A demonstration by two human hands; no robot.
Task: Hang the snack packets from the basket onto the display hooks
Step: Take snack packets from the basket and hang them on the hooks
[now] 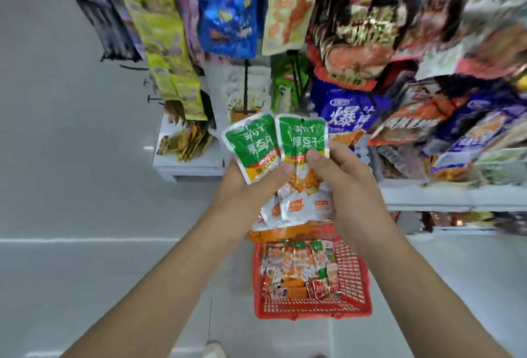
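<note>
Snack packets (274, 150) were pinched, fanned, between left hand (248, 186) and right hand (343, 179) above the basket (358, 275). Sorting stage, probably; next needed a hang-hole threaded onto a hook (155, 98).

Green snack packets (302, 138): glossy, smooth plastic film, lightly creased. Basket (351, 269): moulded plastic lattice, slight sheen. Hanging packets (228, 15): shiny plastic film. Floor (57, 158): smooth, matt. Shelf ledge (427, 198): smooth finish.
</note>
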